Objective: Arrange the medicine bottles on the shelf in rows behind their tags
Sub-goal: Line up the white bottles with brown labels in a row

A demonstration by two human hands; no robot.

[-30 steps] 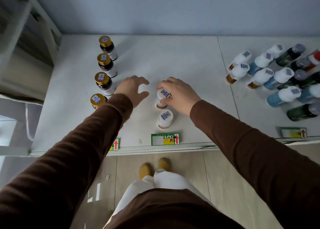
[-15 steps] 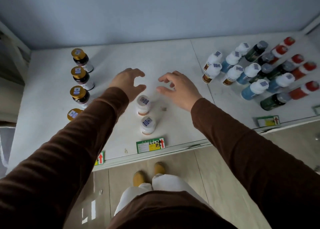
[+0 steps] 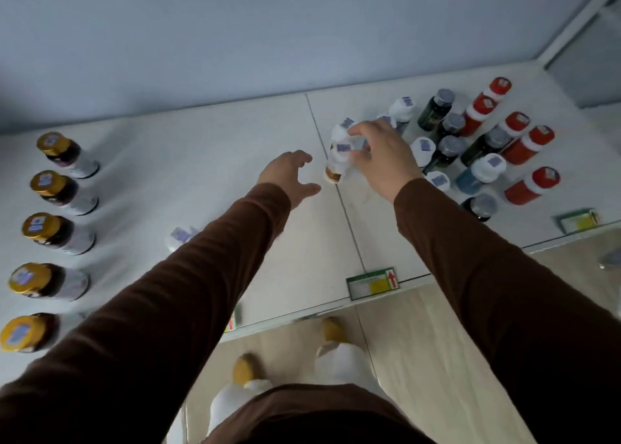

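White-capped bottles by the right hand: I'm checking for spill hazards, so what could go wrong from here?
The right hand reaches into a tight cluster; the white-capped bottle at its fingertips already looks tilted and could topple into its neighbours. The sleeve passes close over the dark bottle near the shelf edge, which might get knocked off.

Plain pale blue-grey wall (image 3: 235,33) behind; light wood-look floor (image 3: 437,359) below; dim, even light

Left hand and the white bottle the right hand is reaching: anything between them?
Head view: only bare shelf lies between the open left hand and the white bottle. The right hand closes on that bottle from its other side.
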